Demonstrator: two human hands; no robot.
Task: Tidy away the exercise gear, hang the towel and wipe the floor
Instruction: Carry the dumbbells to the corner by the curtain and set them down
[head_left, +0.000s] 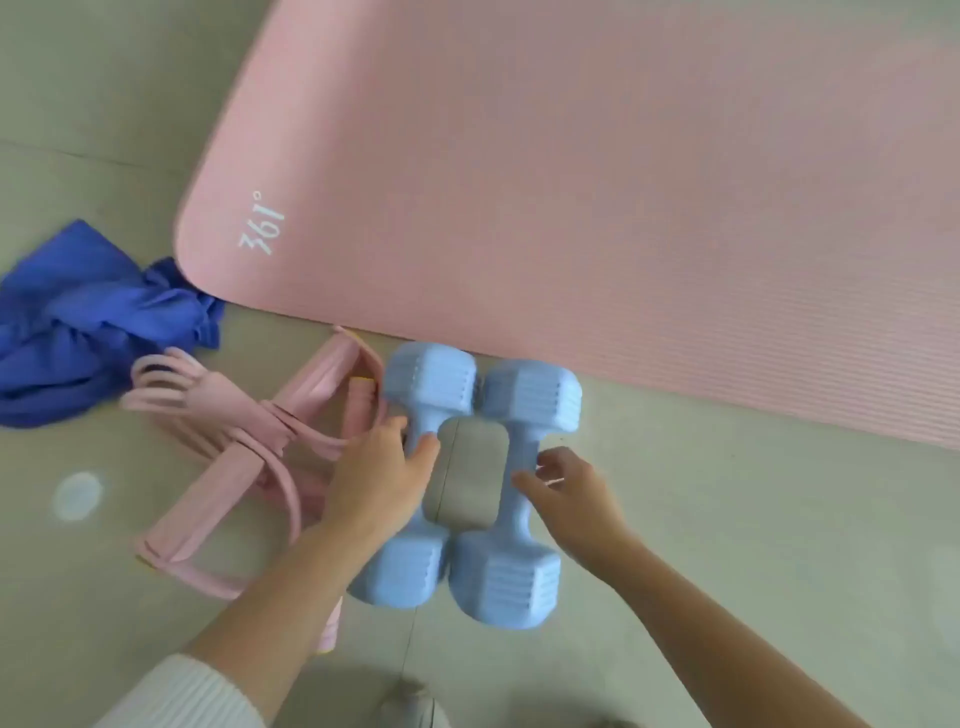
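Two light blue dumbbells lie side by side on the floor just below the pink mat's edge. My left hand (379, 470) comes from the left and wraps the handle of the left dumbbell (428, 379), thumb on one side and fingers on the other. My right hand (569, 488) rests at the handle of the right dumbbell (530, 395); its thumb lies across the handle and its fingers are still apart. Both dumbbells rest on the floor. A pink resistance pull-rope (228, 415) lies tangled to the left. A crumpled blue towel (88, 322) sits at the far left.
The pink exercise mat (597, 182) lies unrolled over the upper right, its near edge touching the dumbbell heads. Pale tiled floor (753, 519) surrounds everything. A whitish spot (78, 496) marks the floor at lower left. My foot (410, 701) shows at the bottom.
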